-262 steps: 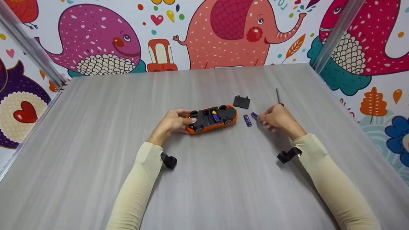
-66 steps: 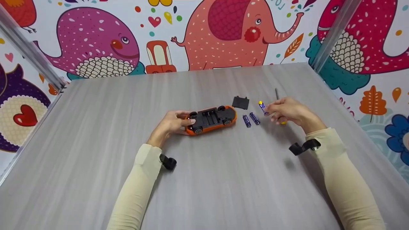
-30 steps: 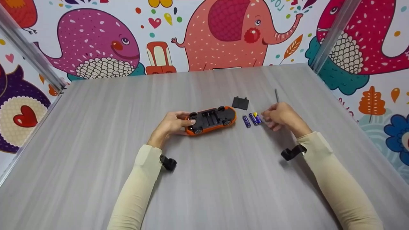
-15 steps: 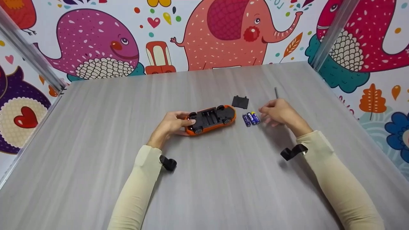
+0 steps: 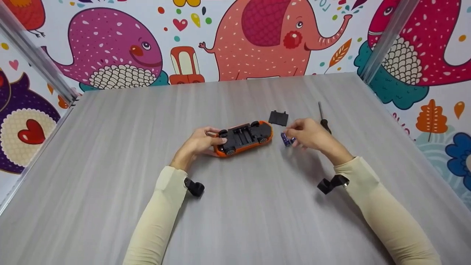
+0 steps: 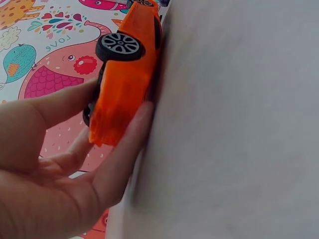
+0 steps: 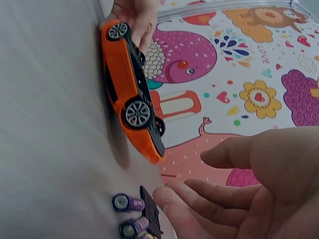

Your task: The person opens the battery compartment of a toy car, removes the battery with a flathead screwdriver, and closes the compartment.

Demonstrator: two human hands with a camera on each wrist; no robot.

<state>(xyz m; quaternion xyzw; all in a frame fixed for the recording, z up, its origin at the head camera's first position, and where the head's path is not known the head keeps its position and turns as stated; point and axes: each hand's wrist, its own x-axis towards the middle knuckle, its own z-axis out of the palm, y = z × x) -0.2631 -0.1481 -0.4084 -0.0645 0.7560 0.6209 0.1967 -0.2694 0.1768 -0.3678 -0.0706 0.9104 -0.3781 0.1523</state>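
An orange toy car (image 5: pixel 263 133) lies wheels-up on the table, its black underside showing a battery compartment (image 5: pixel 243 136) without batteries. My left hand (image 5: pixel 197 143) grips the car's left end, thumb on the underside; the left wrist view shows fingers (image 6: pixel 124 154) beneath the orange body. Just right of the car, purple batteries (image 5: pixel 285 140) lie side by side, partly hidden by my right hand (image 5: pixel 311 134). That hand hovers over them, and in the right wrist view its loosely bent fingers (image 7: pixel 219 194) and thumb stand apart with nothing between them.
A black battery cover (image 5: pixel 278 118) lies behind the batteries. Right of my right hand is a screwdriver (image 5: pixel 321 112) with a dark handle, its shaft pointing away. Patterned wall panels (image 5: pixel 191 22) border the grey table at the back and sides.
The battery seen in the car's compartment earlier was taken out by my right hand and set beside the other two. That hand has now moved left over them. My left hand keeps its grip.
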